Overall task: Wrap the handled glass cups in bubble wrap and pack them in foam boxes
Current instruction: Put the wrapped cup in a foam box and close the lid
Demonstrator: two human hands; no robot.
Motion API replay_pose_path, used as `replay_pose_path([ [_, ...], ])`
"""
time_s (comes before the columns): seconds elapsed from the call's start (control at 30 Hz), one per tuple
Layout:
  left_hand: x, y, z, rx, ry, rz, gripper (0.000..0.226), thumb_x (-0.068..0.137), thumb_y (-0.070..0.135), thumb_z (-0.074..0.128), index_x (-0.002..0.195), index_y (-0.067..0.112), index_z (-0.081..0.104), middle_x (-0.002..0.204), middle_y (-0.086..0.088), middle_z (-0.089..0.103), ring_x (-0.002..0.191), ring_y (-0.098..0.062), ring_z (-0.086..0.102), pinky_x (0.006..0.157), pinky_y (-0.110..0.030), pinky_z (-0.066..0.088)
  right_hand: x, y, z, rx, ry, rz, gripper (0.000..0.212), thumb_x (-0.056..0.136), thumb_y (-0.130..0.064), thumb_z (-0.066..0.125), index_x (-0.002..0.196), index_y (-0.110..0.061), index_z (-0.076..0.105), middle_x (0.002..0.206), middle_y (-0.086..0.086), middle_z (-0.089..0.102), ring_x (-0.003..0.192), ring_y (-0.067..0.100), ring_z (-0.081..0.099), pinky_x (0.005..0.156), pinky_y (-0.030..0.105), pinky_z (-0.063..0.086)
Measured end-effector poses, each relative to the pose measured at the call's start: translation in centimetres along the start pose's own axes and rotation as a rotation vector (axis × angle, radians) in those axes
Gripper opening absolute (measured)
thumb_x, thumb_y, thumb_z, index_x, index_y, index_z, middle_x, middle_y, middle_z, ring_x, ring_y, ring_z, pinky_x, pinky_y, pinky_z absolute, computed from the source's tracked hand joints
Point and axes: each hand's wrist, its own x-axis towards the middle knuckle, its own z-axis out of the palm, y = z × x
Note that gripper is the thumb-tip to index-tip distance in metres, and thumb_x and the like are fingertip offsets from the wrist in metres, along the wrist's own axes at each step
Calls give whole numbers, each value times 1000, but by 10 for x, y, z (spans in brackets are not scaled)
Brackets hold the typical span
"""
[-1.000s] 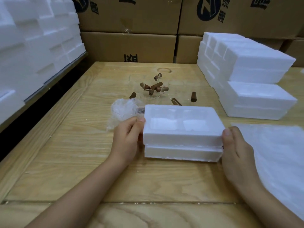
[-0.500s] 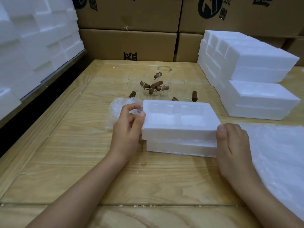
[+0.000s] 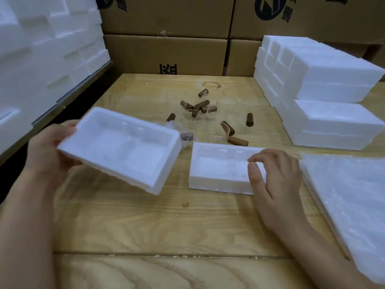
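A pale wooden table is filling the view from the centre down to 6 o'clock. Brown cardboard cartons with dark print are standing stacked behind it at 12 o'clock. A dark gap is running along its edge toward 9 o'clock.

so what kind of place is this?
Probably a packing bench in a warehouse or stockroom: printed cardboard cartons stacked behind the wooden table, piles of white foam boxes on both sides, and a stack of bubble wrap sheets.
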Motion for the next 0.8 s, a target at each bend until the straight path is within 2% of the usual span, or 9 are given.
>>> replay_pose_path([
  [0.07,5,-7,-11,56,36,-70,48,82,31,47,121,6,60,99,-17,59,90,-34,58,75,-39,48,-1,3,0,-33,10,4,49,91,-49,26,98,-17,63,108,-2,55,110,24,44,91,33,25],
  [0.17,2,-13,-14,164,24,-130,47,66,41,59,102,13,73,88,-18,65,78,-35,60,72,-40,47,-1,5,0,-64,25,22,47,91,-47,27,95,-18,64,106,-2,56,111,26,46,89,31,22],
  [0.3,0,-14,-7,259,15,-44,41,65,37,60,94,14,76,80,-7,72,76,-29,61,65,-36,43,0,9,0,-89,36,33,45,90,-47,27,93,-20,63,103,-5,57,109,23,45,84,24,16],
  [0.4,2,-13,-1,360,-17,44,30,72,27,54,91,21,78,94,-7,74,81,-21,60,72,-33,43,0,10,0,-87,25,41,47,90,-49,24,93,-21,62,101,-10,52,108,20,43,83,22,14],
  [0.5,0,-11,7,458,44,124,35,72,31,55,100,21,74,102,-5,70,80,-16,55,78,-32,45,1,7,-2,-96,7,37,49,88,-51,23,95,-22,62,101,-11,51,108,18,42,82,22,14],
  [0.6,-8,5,27,706,103,320,38,74,47,58,109,34,65,112,5,67,110,-18,56,101,-42,42,12,-4,-7,-81,-12,1,38,90,-48,36,100,-23,64,103,-12,52,108,16,41,83,24,16],
  [0.7,-11,35,61,939,-190,383,75,62,72,69,130,52,43,129,13,55,125,-18,47,104,-46,37,39,-26,-5,-20,-74,-86,18,93,-30,55,105,-22,66,100,-13,54,106,20,49,88,29,25],
  [0.73,-9,41,73,960,-308,325,90,56,73,74,135,56,33,134,12,49,124,-16,47,99,-41,39,50,-35,0,-2,-128,-119,18,93,-28,56,107,-21,65,99,-11,55,105,20,51,90,31,30],
  [0.8,-3,43,95,986,-467,202,109,55,59,80,143,55,16,147,4,39,128,-20,44,94,-37,40,71,-54,18,-24,-275,-150,26,94,-31,54,116,-20,61,106,-6,60,109,22,49,93,35,35],
])
